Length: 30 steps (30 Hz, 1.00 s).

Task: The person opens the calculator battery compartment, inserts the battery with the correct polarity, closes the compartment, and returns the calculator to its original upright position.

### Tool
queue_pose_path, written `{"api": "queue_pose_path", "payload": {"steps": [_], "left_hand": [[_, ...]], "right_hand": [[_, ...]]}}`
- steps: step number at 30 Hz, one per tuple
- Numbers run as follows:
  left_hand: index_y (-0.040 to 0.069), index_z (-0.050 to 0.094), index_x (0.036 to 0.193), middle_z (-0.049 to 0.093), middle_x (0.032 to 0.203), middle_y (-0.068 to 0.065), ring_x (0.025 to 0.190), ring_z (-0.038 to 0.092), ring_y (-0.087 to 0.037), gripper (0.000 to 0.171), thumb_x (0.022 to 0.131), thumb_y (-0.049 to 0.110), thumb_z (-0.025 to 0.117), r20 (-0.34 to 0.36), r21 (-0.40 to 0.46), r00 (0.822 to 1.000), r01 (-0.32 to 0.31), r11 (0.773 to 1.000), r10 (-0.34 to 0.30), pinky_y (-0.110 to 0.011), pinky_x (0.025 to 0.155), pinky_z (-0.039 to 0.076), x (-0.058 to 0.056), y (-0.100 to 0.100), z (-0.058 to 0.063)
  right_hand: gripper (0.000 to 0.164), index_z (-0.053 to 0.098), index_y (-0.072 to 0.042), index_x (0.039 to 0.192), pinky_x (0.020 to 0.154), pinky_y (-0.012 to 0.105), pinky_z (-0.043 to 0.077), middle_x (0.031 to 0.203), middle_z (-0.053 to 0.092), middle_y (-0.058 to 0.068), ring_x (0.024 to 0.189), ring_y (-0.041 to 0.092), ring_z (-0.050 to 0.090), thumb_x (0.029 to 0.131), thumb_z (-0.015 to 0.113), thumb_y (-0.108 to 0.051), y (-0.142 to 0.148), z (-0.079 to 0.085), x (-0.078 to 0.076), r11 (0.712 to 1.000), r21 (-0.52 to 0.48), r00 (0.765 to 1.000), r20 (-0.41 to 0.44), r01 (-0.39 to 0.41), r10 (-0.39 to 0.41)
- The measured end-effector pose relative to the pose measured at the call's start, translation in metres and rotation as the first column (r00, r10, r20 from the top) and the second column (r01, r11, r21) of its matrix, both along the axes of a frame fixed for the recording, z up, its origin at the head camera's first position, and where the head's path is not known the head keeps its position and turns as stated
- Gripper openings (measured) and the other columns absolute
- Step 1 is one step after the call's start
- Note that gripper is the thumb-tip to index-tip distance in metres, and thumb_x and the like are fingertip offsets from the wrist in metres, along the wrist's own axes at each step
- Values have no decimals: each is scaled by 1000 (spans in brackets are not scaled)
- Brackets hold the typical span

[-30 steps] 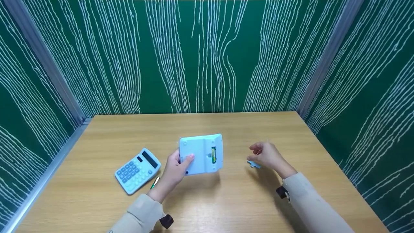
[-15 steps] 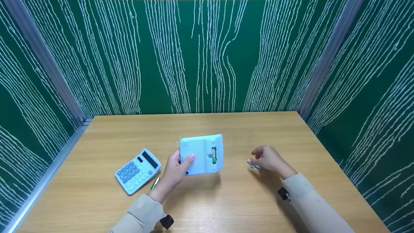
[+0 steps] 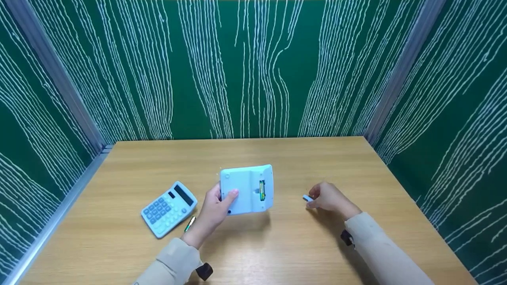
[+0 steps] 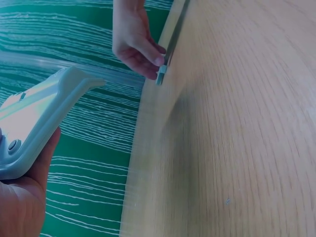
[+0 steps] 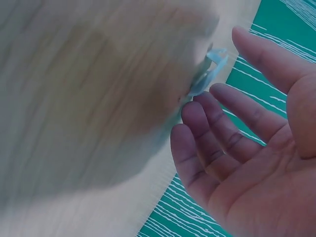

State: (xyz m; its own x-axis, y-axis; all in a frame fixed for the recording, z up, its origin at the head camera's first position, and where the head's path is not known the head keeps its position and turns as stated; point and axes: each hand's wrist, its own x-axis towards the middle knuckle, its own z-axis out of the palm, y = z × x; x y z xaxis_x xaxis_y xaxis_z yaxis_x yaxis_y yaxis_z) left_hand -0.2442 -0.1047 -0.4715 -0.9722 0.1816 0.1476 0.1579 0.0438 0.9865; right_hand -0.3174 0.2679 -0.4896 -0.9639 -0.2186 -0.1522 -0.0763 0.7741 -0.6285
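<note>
My left hand (image 3: 216, 208) grips a light blue calculator (image 3: 241, 190), thumb across its back and fingers underneath. The back faces up, with the battery slot uncovered and a green battery (image 3: 262, 190) inside. In the left wrist view the calculator (image 4: 47, 113) is tilted above the table. To the right, my right hand (image 3: 330, 200) pinches a small light blue battery cover (image 3: 307, 198) at the fingertips, close to the tabletop. The right wrist view shows the cover (image 5: 210, 74) by the fingertips, partly blurred.
A second light blue calculator (image 3: 169, 209) lies face up on the left of the wooden table (image 3: 253, 245). Beside it, next to my left wrist, lies a loose green and silver battery (image 3: 190, 224). Green panels (image 3: 253, 79) with white lines enclose the back and sides.
My right hand has come down slightly and taken the battery cover, which lay flat on the table and is now tipped up at its fingertips. The left hand and its calculator stay almost still.
</note>
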Motion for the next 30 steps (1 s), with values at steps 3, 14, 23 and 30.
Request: {"api": "queue_pose_path", "payload": {"steps": [3, 14, 23, 30], "left_hand": [[-2, 53, 150, 70, 140, -23, 121, 74, -32, 46, 112, 22, 60, -9, 7, 1000, -14, 1000, 14, -50, 102, 64, -1, 1, 0], [4, 50, 156, 66, 148, -19, 132, 70, -34, 51, 114, 32, 58, 11, -5, 1000, 19, 1000, -19, -51, 108, 60, 0, -2, 1], [5, 48, 158, 65, 151, -18, 134, 69, -34, 54, 114, 35, 57, 28, -13, 999, 18, 1000, -18, -51, 110, 59, 3, -2, 2], [-1, 51, 153, 68, 145, -22, 128, 72, -35, 50, 114, 28, 58, 0, -17, 1000, -10, 1000, 10, -51, 106, 62, 3, -1, 2]], "right_hand": [[40, 72, 11, 120, 79, 36, 61, 110, 76, 20, 87, 22, 68, 90, 88, -10, -2, -1, -1, 1000, 2, 1000, 4, -5, 5], [27, 75, 8, 112, 67, 29, 56, 99, 74, 15, 76, 19, 65, 89, 86, -3, -5, -8, -1, 1000, 8, 1000, -24, -3, 4], [23, 74, 7, 109, 70, 30, 57, 98, 72, 14, 80, 20, 64, 90, 85, -1, -6, -8, -3, 1000, 12, 1000, -20, -4, 4], [21, 72, 5, 104, 70, 30, 57, 97, 72, 14, 82, 21, 64, 88, 85, 2, -7, -10, -3, 1000, -22, 999, -44, -2, 1]]}}
